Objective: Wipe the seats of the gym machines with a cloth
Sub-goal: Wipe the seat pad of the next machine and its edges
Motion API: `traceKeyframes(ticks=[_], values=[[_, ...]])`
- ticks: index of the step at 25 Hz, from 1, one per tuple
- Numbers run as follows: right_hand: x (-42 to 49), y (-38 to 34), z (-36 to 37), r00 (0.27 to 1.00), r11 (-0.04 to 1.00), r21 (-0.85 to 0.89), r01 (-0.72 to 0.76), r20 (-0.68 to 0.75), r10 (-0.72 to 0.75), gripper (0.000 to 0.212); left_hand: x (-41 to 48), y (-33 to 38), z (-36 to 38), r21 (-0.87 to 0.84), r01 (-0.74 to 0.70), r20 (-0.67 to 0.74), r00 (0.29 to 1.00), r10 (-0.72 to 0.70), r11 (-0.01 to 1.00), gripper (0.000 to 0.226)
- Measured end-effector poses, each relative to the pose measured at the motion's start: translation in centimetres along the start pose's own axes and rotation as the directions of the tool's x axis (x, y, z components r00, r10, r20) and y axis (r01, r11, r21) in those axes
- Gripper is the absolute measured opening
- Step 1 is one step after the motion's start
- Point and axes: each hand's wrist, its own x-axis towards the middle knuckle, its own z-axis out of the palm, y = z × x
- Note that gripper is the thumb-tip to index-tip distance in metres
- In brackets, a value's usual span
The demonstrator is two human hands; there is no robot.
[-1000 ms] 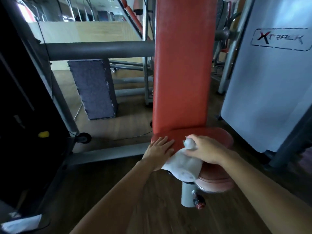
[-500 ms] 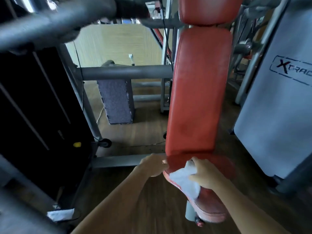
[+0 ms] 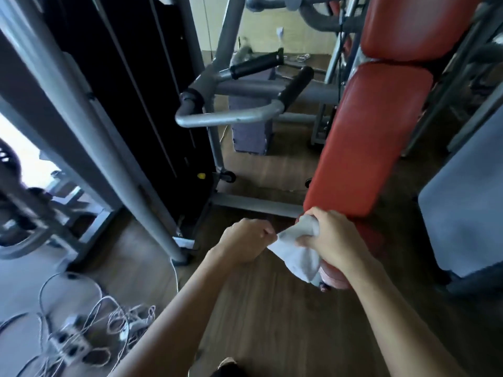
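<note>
While the right hand [image 3: 330,240] grips the crumpled white cloth [image 3: 298,255] over the red padded seat [image 3: 375,240]'s front edge, the left hand [image 3: 245,240] pinches the cloth's corner just beside it; brown wood-plank flooring [image 3: 266,311] lies beneath; tangled white cables [image 3: 92,319] sprawl at left.

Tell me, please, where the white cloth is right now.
In the head view, lower centre, the cloth is gripped by the right hand and pinched by the left hand, beside the red seat.

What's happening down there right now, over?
Right hand grips bunched cloth over the red seat. Left hand pinches the cloth's corner. Seat mostly hidden under hand; backrest rises just behind.
</note>
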Motion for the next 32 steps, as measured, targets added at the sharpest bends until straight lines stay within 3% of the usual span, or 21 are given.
traceKeyframes(ticks=[6,12,17,25,27,32], values=[[-3.2,-9.8,-4.1,0.99,0.984,0.133,0.115,0.069,-0.125,0.048,-8.5,-2.7,-7.7,-0.028,0.14,-0.106,0.984,-0.143,0.99,0.015],[-4.2,-19.0,-5.2,0.949,0.957,0.102,0.273,0.135,-0.285,0.047,-15.0,-6.2,-15.2,-0.033,0.221,-0.241,0.945,-0.222,0.975,0.012],[-5.0,-25.7,-2.9,0.927,0.943,0.113,0.312,0.182,-0.328,0.04,-20.7,-12.7,-19.5,-0.002,0.282,-0.287,0.919,-0.271,0.959,0.011],[-7.4,-36.2,4.2,0.97,0.977,0.034,0.212,0.111,-0.214,0.049,-27.8,-26.1,-25.6,-0.013,0.236,-0.3,0.926,-0.229,0.972,0.007],[-7.9,-38.8,5.5,0.982,0.985,0.035,0.172,0.068,-0.174,0.048,-28.9,-28.9,-27.5,0.017,0.226,-0.299,0.931,-0.211,0.974,0.016],[-8.0,-44.1,8.0,0.993,0.992,0.056,0.117,0.009,-0.118,0.045,-28.4,-34.2,-31.6,-0.014,0.185,-0.294,0.938,-0.181,0.983,0.015]])
